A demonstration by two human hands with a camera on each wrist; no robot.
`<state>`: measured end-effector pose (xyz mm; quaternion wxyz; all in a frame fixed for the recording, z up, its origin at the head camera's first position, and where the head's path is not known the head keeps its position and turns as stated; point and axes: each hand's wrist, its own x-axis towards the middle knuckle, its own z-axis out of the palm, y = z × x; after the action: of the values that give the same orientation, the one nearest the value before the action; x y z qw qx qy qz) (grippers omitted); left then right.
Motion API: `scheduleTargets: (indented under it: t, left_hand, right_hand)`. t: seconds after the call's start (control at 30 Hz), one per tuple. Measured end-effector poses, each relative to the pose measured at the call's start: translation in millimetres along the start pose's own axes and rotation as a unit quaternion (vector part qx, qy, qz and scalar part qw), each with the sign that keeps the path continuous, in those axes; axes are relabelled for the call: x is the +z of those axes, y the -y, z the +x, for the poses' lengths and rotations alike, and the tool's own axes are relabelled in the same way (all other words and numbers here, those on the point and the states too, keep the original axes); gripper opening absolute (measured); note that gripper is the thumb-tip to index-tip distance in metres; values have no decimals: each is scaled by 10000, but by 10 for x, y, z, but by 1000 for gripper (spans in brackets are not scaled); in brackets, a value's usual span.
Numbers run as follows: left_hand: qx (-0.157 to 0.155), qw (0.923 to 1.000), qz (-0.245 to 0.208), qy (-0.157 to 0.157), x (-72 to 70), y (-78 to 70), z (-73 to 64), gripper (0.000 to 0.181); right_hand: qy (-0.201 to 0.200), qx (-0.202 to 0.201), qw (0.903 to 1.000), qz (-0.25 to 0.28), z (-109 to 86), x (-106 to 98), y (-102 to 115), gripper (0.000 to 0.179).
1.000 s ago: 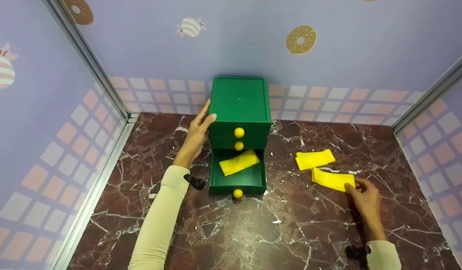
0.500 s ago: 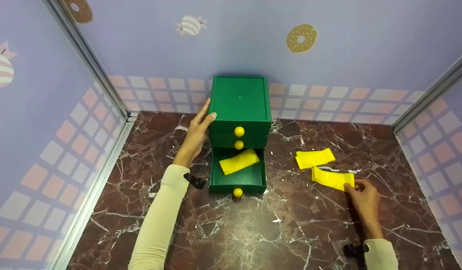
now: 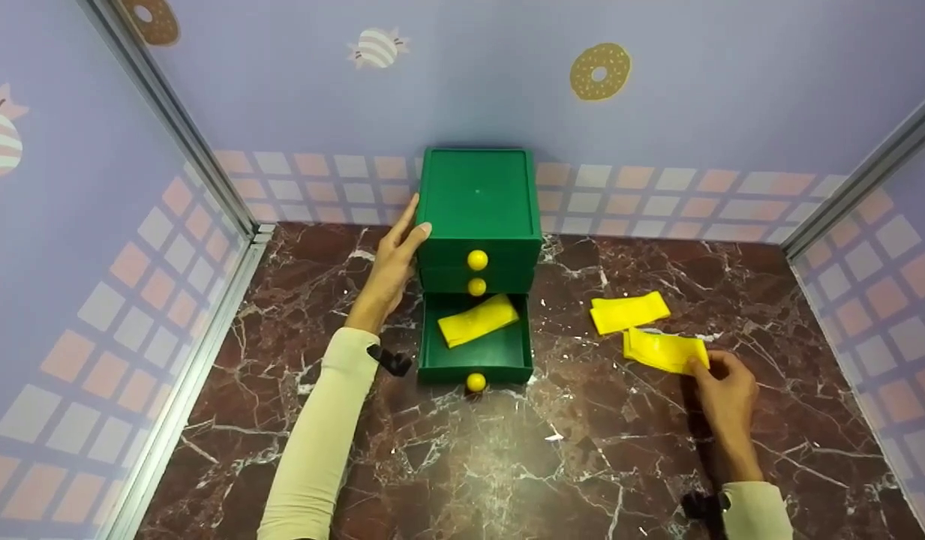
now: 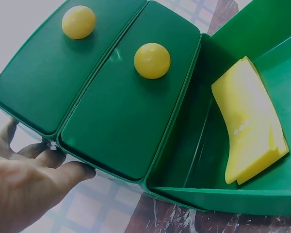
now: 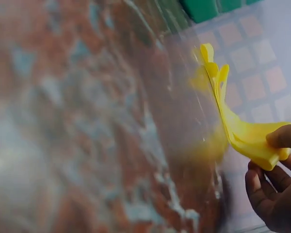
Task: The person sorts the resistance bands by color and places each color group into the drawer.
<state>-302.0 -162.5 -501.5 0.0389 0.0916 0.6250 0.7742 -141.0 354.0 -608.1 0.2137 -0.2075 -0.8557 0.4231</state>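
A green drawer unit [image 3: 479, 195] stands against the back wall, its bottom drawer [image 3: 474, 373] pulled out. Inside that drawer lies a folded yellow strip [image 3: 477, 320], also visible in the left wrist view. My left hand [image 3: 391, 266] rests along the unit's left side, fingers extended, thumb at the top front corner. Over to the right, my right hand [image 3: 728, 390] pinches one end of a second folded yellow strip [image 3: 661, 350] between thumb and fingers. The right wrist view shows this strip [image 5: 252, 138] bent, its held end raised. A third folded strip [image 3: 629, 312] lies just behind it on the tabletop.
Two upper drawers with yellow knobs [image 3: 477, 260] are pushed in. The dark red marbled tabletop [image 3: 582, 465] extends in front. Patterned panels enclose the back and sides, with a metal rail [image 3: 184, 405] along the left edge.
My right hand has shifted slightly up and left in the head view, and the strip it pinches bends a little more. The left hand keeps its place on the unit.
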Motion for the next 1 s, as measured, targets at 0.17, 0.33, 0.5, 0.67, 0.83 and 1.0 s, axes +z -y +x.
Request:
scheduleTargets:
  t: [0.17,0.33,0.5,0.67,0.83,1.0]
  left_hand:
    - [16,10000,-21,-13,-1,5,2,71]
    - [-1,10000,-28,-4,-6,5,7,69]
    - [6,10000,-30,-16,-5,15,15,68]
    - [12,10000,35,-82,7,25,18,64]
    - [-29,9999,10,-125,12,15,6,67]
    - [-2,9999,21,-142,9,13,0,67]
  right_hand:
    - [-214,-420,9979,437,-35,10,200,18]
    - [-400,-890,9917,843,-27,21,405,15]
    - [-471,-1078,9882,983,-61,19,630,14]
    - [-468,-1320,9830,1184,-200,-24,1019,13]
    - [-348,-1555,9762,1473,-307,-41,1331,13]
    - [-145,-1742,9691,1740,-334,52,1489,13]
